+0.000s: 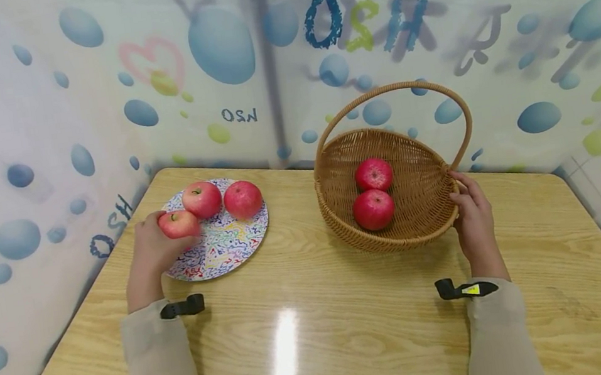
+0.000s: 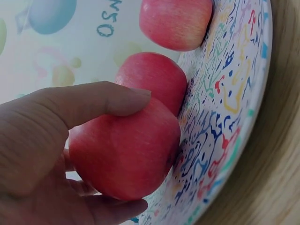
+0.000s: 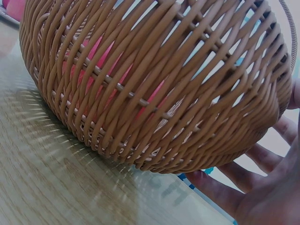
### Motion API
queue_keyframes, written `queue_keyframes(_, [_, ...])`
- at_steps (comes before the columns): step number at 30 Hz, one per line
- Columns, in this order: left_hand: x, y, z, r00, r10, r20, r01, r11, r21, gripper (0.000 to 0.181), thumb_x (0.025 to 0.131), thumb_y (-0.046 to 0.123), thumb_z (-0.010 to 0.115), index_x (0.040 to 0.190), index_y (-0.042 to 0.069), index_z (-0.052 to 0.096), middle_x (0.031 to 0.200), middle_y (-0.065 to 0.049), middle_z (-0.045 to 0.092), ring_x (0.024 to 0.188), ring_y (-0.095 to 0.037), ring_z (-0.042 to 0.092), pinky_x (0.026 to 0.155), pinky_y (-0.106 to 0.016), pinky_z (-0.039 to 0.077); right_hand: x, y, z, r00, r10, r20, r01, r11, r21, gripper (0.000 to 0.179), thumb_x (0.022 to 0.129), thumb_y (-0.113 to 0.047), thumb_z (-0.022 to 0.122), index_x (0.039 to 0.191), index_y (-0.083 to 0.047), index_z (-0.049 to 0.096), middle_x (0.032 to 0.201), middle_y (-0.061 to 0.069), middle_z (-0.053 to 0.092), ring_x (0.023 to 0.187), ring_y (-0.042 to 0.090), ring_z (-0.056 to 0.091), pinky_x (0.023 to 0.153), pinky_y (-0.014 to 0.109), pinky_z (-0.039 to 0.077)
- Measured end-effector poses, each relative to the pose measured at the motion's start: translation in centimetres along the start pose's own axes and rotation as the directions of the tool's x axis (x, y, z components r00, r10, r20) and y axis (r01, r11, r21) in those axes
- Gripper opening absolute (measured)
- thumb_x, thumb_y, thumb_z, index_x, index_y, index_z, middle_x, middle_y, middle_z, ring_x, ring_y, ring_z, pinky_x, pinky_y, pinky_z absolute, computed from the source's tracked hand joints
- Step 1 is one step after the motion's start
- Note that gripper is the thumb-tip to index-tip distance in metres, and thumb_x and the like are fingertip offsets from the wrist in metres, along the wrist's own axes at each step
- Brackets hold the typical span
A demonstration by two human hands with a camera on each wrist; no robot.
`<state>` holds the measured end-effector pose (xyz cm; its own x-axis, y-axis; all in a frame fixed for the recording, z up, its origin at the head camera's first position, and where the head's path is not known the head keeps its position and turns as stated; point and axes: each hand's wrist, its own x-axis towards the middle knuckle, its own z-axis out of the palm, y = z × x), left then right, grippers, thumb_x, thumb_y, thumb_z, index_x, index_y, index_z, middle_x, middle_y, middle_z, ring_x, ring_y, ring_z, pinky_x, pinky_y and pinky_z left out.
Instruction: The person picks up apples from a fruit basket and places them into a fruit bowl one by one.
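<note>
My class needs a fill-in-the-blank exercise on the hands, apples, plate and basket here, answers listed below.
1. Besides the held one, ____ round red apples sit on the round white plate with multicoloured squiggles.
2. The left hand holds an apple, while ____ more lie inside the brown woven wicker basket.
3. In the head view, the right hand touches the basket's ____ (left or right) side.
4. Altogether, ____ apples show.
Answers: two; two; right; five.

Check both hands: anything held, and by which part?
Left hand: leftmost apple on the plate, by its sides. Right hand: basket, by its right rim.
</note>
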<state>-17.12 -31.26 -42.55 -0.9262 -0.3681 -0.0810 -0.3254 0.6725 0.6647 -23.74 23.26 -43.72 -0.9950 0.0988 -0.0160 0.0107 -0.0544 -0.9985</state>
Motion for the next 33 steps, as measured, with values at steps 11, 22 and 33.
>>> queue_keyframes(11, [0.12,-0.12,-0.14,0.999,-0.017,0.031,0.017,1.000,0.003,0.102,0.085,0.031,0.077,0.158,-0.006,0.016,0.151,-0.039,0.032,0.135,-0.053,0.039,0.114,-0.066,0.037,-0.03,0.07,0.04,1.000,0.009,-0.012,-0.009,1.000,-0.005,0.046,0.107,-0.020,0.039,0.152,-0.030,0.043,0.163,0.008,0.031,0.145,0.027,0.040,0.095,0.021,0.053])
queue_keyframes(22, [0.33,-0.20,-0.18,0.997,0.000,0.076,0.000,1.000,0.004,0.107,0.085,0.031,0.078,0.158,-0.007,0.010,0.153,-0.039,0.034,0.137,-0.055,0.039,0.114,-0.067,0.035,0.02,0.29,0.06,1.000,-0.017,-0.017,0.017,1.000,0.013,0.047,0.107,-0.018,0.039,0.153,-0.026,0.042,0.159,0.010,0.035,0.134,0.023,0.047,0.082,0.014,0.054])
queue_keyframes(33, [0.20,-0.02,-0.22,0.991,0.026,0.132,-0.032,0.999,0.043,0.108,0.084,0.029,0.078,0.158,-0.007,0.007,0.154,-0.040,0.030,0.139,-0.055,0.036,0.116,-0.068,0.030,0.00,0.26,0.10,1.000,-0.004,-0.018,0.004,1.000,0.005,0.047,0.107,-0.018,0.038,0.152,-0.028,0.042,0.163,0.012,0.032,0.138,0.024,0.045,0.082,0.014,0.053])
